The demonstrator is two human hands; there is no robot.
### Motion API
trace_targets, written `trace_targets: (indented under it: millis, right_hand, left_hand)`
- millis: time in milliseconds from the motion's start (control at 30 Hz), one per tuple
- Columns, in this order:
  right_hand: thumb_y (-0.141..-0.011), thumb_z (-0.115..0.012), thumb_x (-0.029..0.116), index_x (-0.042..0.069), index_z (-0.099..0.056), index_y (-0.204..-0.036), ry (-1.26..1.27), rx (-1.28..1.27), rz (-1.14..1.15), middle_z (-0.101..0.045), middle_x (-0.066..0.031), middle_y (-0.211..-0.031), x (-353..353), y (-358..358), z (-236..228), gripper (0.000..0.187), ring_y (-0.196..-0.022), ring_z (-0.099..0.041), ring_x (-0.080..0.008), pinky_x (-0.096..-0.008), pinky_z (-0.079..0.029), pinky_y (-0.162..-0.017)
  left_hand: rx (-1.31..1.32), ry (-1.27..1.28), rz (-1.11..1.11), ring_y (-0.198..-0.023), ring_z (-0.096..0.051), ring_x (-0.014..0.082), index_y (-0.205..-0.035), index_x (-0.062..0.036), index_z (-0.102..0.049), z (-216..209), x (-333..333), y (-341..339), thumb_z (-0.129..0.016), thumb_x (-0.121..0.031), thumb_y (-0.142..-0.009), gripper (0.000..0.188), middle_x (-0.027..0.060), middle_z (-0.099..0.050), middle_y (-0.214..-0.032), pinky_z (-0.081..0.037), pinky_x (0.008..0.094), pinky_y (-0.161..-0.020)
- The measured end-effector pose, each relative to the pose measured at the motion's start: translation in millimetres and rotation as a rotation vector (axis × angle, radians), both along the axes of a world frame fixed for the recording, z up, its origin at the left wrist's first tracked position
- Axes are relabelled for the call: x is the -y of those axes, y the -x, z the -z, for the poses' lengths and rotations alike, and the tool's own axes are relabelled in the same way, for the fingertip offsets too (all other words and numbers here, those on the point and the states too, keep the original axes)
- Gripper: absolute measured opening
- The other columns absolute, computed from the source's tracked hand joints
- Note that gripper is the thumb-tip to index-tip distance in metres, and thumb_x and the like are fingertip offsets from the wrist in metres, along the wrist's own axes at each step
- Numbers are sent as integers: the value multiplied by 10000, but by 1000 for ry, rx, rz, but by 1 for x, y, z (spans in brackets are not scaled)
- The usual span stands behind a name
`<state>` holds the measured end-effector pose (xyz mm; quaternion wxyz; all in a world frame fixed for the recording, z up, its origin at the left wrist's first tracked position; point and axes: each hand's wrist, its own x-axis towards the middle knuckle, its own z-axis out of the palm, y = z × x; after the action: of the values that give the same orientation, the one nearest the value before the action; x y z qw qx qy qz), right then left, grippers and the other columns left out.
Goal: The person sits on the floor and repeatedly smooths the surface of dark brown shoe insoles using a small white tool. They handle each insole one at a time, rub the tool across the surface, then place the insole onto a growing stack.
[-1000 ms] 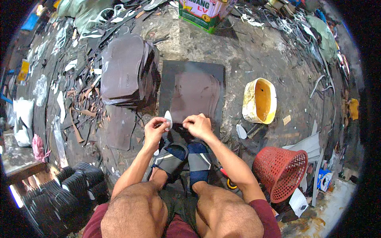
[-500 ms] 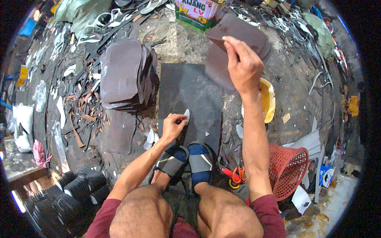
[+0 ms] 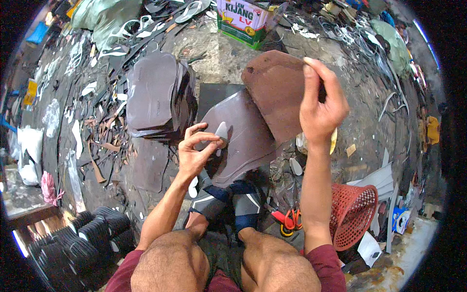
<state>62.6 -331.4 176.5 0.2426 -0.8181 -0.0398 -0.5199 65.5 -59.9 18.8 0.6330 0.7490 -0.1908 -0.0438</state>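
Between the thumb and finger of my left hand (image 3: 194, 151) is a small white pointed oval piece (image 3: 222, 130), held just over a smooth grey-brown sheet (image 3: 243, 136). That sheet covers most of the black mat (image 3: 219, 95) in front of my feet. My right hand (image 3: 323, 100) pinches the upper corner of a rougher brown sheet (image 3: 279, 87), raised and tilted to the right. The brown sheet's lower edge meets the grey-brown one; whether they are joined I cannot tell. At left stands a stack of similar sheets (image 3: 151, 92) with curved outlines.
A green and white tin (image 3: 243, 24) stands beyond the mat. Orange-handled scissors (image 3: 291, 221) and a red plastic basket (image 3: 354, 214) lie at right. White oval pieces (image 3: 193, 187) sit near my left foot. Black soles (image 3: 82, 238) are piled at lower left; scraps litter the ground.
My right hand has brought sheet material from the right pile over the mat, raising the brown one. The left hand, still pinching the white piece, has shifted slightly left and up.
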Motion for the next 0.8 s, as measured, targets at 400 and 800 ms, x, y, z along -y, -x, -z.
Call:
trace_targets:
  millis: [400, 800]
  right_hand:
    - [-975, -600, 350, 185, -740, -1071, -200, -528, 458, -745, -157, -957, 52, -98, 89, 237, -897, -717, -379, -503, -557, -771]
    - [-972, -593, 430, 283, -745, -1108, -79, -385, 534, -757, -92, -998, 62, -131, 48, 251, -942, -710, -366, -478, -550, -771]
  left_hand:
    - [-71, -186, -337, -900, -706, 191, -963, -26, -781, 92, 29, 50, -775, -57, -832, 134, 101, -754, -977, -543, 303, -830]
    - [-406, -159, -317, -930, -709, 191, -1003, -44, -795, 105, 12, 60, -794, -121, -827, 193, 121, -758, -988, -543, 304, -867]
